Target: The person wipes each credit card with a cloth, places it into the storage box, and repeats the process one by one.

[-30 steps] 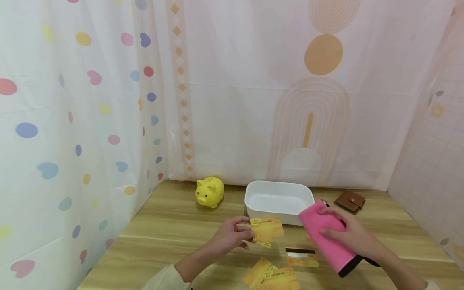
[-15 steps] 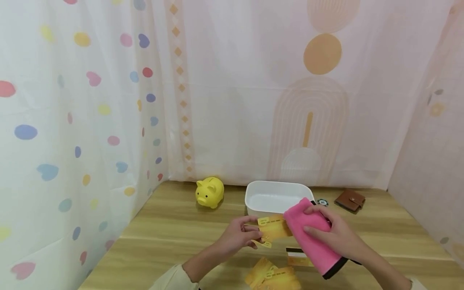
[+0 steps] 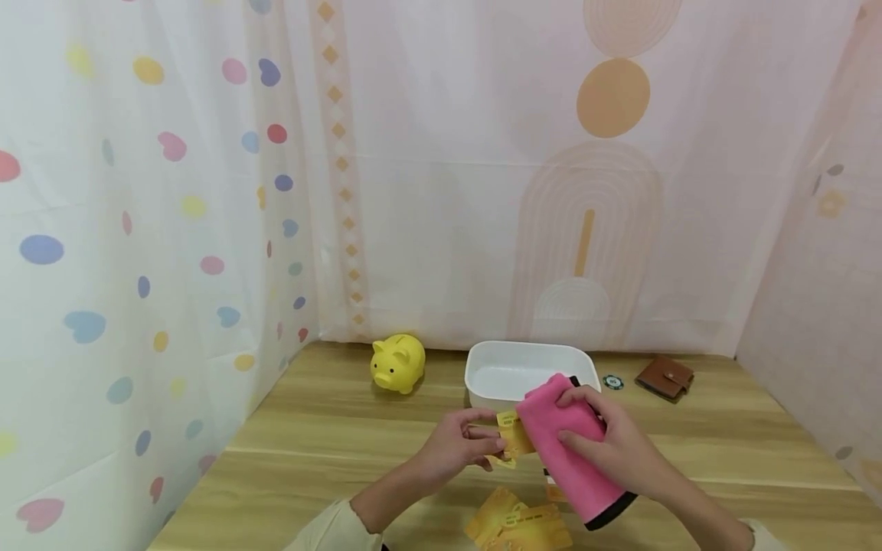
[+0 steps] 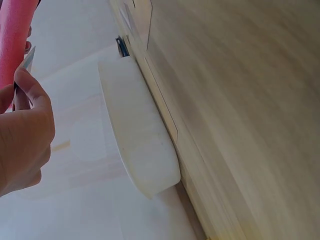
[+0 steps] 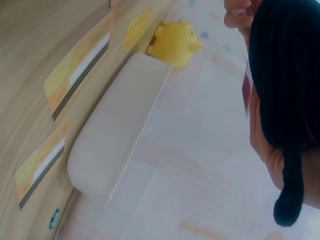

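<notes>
Card (image 3: 517, 438) just left of pink pouch (image 3: 560, 442), above worktop (image 3: 310, 428).
Left hand (image 3: 455, 448) pinches card; right hand (image 3: 613, 444) grips pouch, long axis slanting lower right in head view.

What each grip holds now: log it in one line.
left grip: at least one card; right grip: pouch; head view: pouch overlaps card, insertion unclear; table: loose cards, bin, pig, chip, wallet

A soft pink pouch (image 3: 568, 455) with black edging slants in the right hand (image 3: 613, 440), its upper end leaning toward the left hand (image 3: 456, 450). Pinched there, a yellow-orange card (image 3: 515, 438) meets the pouch; whether inside or behind, I can't tell.
</notes>
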`<state>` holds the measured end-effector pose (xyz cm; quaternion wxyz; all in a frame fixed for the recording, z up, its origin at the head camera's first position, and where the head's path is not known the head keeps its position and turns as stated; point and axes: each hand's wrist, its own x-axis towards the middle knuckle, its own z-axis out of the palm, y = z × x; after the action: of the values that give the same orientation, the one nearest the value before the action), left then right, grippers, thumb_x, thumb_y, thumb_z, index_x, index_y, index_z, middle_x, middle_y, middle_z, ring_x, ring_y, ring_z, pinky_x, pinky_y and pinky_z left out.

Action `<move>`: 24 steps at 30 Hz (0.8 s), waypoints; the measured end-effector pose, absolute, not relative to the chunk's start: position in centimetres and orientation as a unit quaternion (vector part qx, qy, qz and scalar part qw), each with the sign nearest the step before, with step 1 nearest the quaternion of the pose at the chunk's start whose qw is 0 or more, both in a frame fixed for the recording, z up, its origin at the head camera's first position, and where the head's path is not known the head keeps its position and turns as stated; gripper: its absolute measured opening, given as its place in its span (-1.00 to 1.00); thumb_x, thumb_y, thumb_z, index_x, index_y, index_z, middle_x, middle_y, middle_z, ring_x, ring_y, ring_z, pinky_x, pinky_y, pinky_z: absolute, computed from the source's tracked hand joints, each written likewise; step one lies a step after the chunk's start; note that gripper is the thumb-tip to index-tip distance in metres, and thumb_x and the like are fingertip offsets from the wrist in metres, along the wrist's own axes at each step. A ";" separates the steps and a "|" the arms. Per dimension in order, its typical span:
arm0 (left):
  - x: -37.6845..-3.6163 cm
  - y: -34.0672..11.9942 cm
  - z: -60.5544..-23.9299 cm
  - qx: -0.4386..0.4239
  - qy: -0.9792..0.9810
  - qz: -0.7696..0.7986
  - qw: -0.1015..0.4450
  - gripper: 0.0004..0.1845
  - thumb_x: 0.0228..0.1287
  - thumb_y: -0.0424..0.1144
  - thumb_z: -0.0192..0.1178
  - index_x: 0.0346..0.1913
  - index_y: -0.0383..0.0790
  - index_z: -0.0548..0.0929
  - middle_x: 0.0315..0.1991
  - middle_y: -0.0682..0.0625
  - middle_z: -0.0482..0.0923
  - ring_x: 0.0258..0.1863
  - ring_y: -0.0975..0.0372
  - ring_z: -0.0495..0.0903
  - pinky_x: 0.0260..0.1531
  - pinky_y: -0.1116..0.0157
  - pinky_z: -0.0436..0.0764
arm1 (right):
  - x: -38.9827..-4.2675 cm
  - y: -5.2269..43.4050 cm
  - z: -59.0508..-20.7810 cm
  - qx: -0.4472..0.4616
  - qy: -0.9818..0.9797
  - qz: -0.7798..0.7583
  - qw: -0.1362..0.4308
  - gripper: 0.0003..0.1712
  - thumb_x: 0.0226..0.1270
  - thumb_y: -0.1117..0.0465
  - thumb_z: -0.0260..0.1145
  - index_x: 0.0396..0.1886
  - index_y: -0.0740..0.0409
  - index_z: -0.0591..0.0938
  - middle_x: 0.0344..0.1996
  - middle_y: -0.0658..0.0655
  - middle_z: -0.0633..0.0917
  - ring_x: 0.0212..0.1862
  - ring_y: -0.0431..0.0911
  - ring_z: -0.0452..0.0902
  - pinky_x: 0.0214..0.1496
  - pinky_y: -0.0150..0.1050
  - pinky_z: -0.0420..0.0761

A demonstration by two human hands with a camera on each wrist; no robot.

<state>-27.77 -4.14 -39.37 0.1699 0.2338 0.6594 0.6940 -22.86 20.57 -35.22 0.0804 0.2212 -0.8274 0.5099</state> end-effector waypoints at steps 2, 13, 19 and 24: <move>-27.7 -4.1 -39.3 0.241 0.656 0.695 0.169 -0.64 0.15 -0.37 0.25 0.02 -0.35 0.51 -0.26 -0.23 0.66 -0.37 0.18 0.65 -0.49 0.32 0.60 | -22.8 20.3 -35.2 0.235 -0.826 0.505 0.085 -0.65 0.16 0.24 0.34 -0.09 0.06 0.42 -0.20 0.30 0.47 -0.44 -0.09 0.52 -0.56 -0.21 0.58; -27.6 -3.8 -39.3 0.278 0.637 0.699 0.169 -0.64 0.16 -0.41 0.23 0.04 -0.35 0.51 -0.28 -0.20 0.66 -0.38 0.23 0.64 -0.48 0.35 0.60 | -22.7 18.8 -35.5 0.250 -0.824 0.491 0.131 -0.64 0.11 0.20 0.39 -0.13 -0.06 0.46 -0.31 0.16 0.54 -0.49 -0.16 0.50 -0.60 -0.25 0.55; -27.6 -3.7 -39.3 0.303 0.618 0.702 0.183 -0.63 0.18 -0.42 0.21 0.07 -0.35 0.50 -0.25 -0.19 0.66 -0.34 0.22 0.65 -0.46 0.36 0.60 | -22.6 18.1 -35.8 0.244 -0.829 0.477 0.160 -0.62 0.04 0.06 0.43 -0.17 -0.12 0.46 -0.41 0.07 0.56 -0.54 -0.20 0.49 -0.64 -0.28 0.53; -27.4 -3.5 -39.4 0.295 0.606 0.713 0.192 -0.61 0.18 -0.43 0.20 0.10 -0.35 0.49 -0.21 -0.20 0.65 -0.33 0.21 0.65 -0.45 0.37 0.60 | -22.5 17.7 -36.2 0.229 -0.836 0.466 0.178 -0.60 -0.01 0.01 0.46 -0.19 -0.16 0.47 -0.40 0.03 0.56 -0.54 -0.21 0.48 -0.62 -0.29 0.52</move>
<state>-27.36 -3.55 -39.39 0.1924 0.2954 0.6061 0.7130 -22.55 17.72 -36.18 0.1780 0.2294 -0.8355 0.4664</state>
